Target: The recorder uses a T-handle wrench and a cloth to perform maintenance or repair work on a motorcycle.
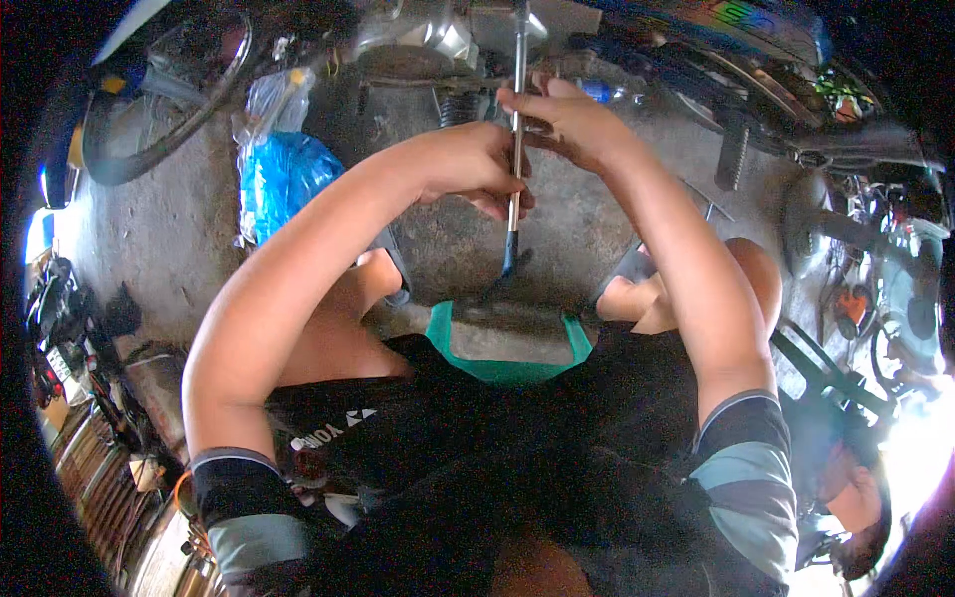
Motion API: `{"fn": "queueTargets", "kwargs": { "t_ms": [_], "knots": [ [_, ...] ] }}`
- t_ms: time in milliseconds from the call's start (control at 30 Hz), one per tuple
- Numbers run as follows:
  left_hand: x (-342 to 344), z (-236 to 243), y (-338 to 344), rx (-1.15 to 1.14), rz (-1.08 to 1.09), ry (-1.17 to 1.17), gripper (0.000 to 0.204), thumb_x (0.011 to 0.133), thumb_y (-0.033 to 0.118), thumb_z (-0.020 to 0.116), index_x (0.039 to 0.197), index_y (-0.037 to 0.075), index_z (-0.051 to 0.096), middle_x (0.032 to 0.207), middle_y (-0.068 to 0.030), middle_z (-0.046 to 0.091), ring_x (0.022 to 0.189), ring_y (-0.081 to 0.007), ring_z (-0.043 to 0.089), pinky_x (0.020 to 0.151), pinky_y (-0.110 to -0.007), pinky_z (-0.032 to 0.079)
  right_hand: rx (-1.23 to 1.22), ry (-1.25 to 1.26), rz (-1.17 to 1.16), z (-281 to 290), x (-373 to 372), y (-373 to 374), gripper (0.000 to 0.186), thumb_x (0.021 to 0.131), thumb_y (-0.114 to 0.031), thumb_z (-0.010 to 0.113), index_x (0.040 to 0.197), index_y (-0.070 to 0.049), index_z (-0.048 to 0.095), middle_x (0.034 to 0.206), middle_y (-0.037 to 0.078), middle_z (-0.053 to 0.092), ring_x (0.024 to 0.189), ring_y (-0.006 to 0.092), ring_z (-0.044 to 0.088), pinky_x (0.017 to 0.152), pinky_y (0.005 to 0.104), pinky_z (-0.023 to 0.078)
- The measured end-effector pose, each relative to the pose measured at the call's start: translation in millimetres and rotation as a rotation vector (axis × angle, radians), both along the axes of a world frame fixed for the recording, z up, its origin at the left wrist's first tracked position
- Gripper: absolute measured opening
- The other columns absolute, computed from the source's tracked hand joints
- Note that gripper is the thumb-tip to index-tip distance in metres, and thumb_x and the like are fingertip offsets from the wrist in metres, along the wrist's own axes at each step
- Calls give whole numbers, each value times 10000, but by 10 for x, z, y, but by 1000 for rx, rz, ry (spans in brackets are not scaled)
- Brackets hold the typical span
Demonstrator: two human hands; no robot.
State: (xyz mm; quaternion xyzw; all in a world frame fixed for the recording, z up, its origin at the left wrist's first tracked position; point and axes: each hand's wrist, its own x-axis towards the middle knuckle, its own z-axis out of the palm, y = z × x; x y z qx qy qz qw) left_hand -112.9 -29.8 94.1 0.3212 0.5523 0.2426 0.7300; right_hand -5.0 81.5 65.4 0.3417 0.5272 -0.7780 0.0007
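Note:
A long, thin metal rod (515, 149) stands nearly upright in the picture, between my two hands. Its near end is dark blue-black (510, 254); the far end runs up toward the machine parts at the top. My left hand (476, 164) is closed around the lower half, fingers curled at the shaft. Higher up, my right hand (565, 119) grips the same rod from the right, with fingertips pressed to it. Some fingers of both hands are hidden behind the rod and each other.
A blue plastic bag (288, 179) lies left of my left forearm, with a clear bag (279, 99) beyond it. A dark coil spring (460, 105) and a blue-capped bottle (597, 92) are at the far side. Green plastic seat edge (497, 371) shows between my legs. Motorcycle parts (856, 239) crowd the right.

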Motion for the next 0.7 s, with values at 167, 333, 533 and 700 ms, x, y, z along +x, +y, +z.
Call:
{"fn": "queueTargets", "kwargs": {
  "t_ms": [167, 333, 533, 700],
  "knots": [
    [-21, -128, 17, -55, 0, 71, 214, 790, 73, 497, 958, -45, 437, 855, -163, 595, 762, -233, 610, 606, -317, 513, -385, 294, 58, -346, 24, 210, 300, 830, -114, 494, 1099, 12, 455, 1056, 115, 519, 969, 195, 517, 849, 306, 432],
    [-14, -118, -80, -63, 126, -35, 217, 811, 92, 476, 985, -27, 428, 890, -154, 591, 781, -222, 609, 594, -280, 499, -176, 181, 16, -338, 16, 196, 238, 804, -96, 531, 1016, 10, 516, 983, 93, 556, 925, 180, 539, 846, 281, 433],
    [-84, -42, -20, 20, -14, -49, 208, 821, 104, 458, 981, -29, 453, 914, -125, 583, 802, -216, 607, 629, -298, 488, 132, -21, 17, -180, -61, 88, 322, 695, -305, 675, 770, -40, 508, 759, 43, 538, 659, 141, 559, 651, 257, 462],
    [-59, -73, -6, -45, 88, -22, 205, 815, 86, 451, 963, -55, 451, 898, -140, 570, 770, -237, 612, 634, -323, 500, -48, 109, -32, -182, -72, 132, 325, 744, -267, 618, 903, -9, 500, 846, 70, 548, 771, 164, 549, 746, 273, 436]
  ]
}}
